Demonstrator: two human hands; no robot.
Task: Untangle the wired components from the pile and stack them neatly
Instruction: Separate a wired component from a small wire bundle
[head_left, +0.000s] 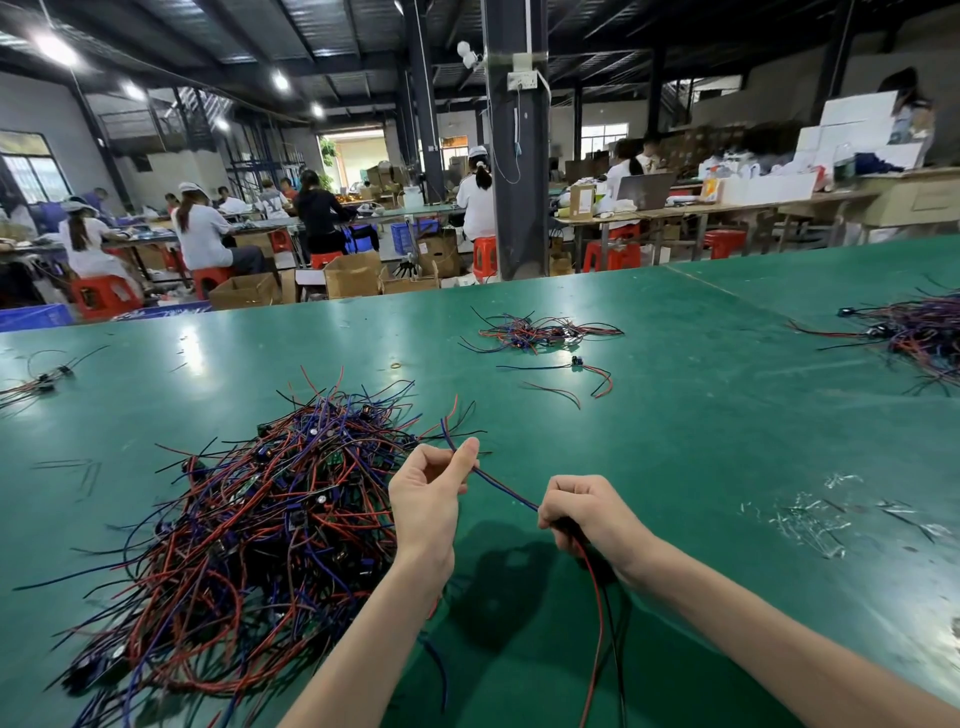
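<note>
We hold one wired component just right of the big pile (249, 519), a tangle of red, blue and black leads with small dark boards among them on the green table (727, 441). Our left hand (431, 493) pinches the blue wire (504, 488) between thumb and forefinger. Our right hand (587, 514) is curled around the other end, red and black leads (597, 597) trailing below it; the board itself is hidden in the fist.

Beyond the pile lies a smaller heap (540, 332) with one loose component (576, 362) beside it. Far right of the pile is a third heap (919, 332), far left a few pieces (36, 384). Clear plastic scraps (810, 519) lie to the right. That makes three heaps and two hands.
</note>
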